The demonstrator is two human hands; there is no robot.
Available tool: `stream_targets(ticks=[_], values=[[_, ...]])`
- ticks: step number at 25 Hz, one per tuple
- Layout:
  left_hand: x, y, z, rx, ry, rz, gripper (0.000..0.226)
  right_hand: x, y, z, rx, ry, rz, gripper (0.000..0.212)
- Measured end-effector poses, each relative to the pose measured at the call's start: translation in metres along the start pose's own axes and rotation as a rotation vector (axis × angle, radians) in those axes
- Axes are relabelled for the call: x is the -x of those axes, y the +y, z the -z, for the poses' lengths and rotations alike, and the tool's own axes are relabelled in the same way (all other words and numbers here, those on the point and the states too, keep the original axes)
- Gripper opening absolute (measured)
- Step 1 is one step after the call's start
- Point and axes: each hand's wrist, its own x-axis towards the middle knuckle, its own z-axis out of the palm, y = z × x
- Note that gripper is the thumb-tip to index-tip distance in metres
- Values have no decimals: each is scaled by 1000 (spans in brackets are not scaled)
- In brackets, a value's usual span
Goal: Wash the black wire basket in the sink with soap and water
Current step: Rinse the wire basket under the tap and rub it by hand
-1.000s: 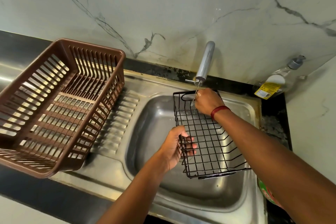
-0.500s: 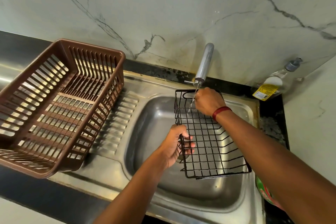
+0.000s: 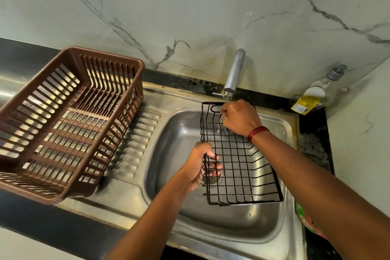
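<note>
The black wire basket (image 3: 240, 167) is held tilted over the steel sink (image 3: 168, 133). My left hand (image 3: 200, 164) grips its left rim, fingers poking through the wires. My right hand (image 3: 239, 118) is curled on the basket's far end, right under the tap (image 3: 234, 74). A thin stream of water runs from the spout over my right hand and the wires. What the right fingers hold beneath the knuckles is hidden.
A brown plastic dish rack (image 3: 69, 122) stands on the drainboard at the left. A clear soap pump bottle (image 3: 316, 95) with a yellow label leans in the back right corner. A green and red object (image 3: 306, 219) shows under my right forearm.
My right hand has shifted slightly under the tap and water now runs over it. The basket has stayed in almost the same place in my left hand.
</note>
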Motion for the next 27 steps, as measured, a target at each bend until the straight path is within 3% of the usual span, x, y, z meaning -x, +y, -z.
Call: stream_targets(ticks=[3,5,8,10,13,18,21,24,27], values=[[0,1,11,-68,19,6,9,6,1,7,-25,236,93,18],[0,-1,21,-121,40,28,18,6,5,9,-42,90,71,27],[2,-1,30,-211,35,31,40,7,12,2,-128,-242,25,19],[0,2,35,-243,8,37,58,11,18,-6,-126,-200,-32,21],[1,13,53,-128,2,52,68,16,23,-10,-59,-78,-113,22],[8,-3,84,338,-54,-52,105,20,32,-4,-33,-2,-282,37],[6,-22,76,464,35,-179,88,23,35,-6,-113,42,-350,33],[8,-26,66,404,133,-239,85,30,39,-10,-102,53,-395,27],[13,-22,58,221,189,-190,107,35,41,-10,-46,55,-438,27]])
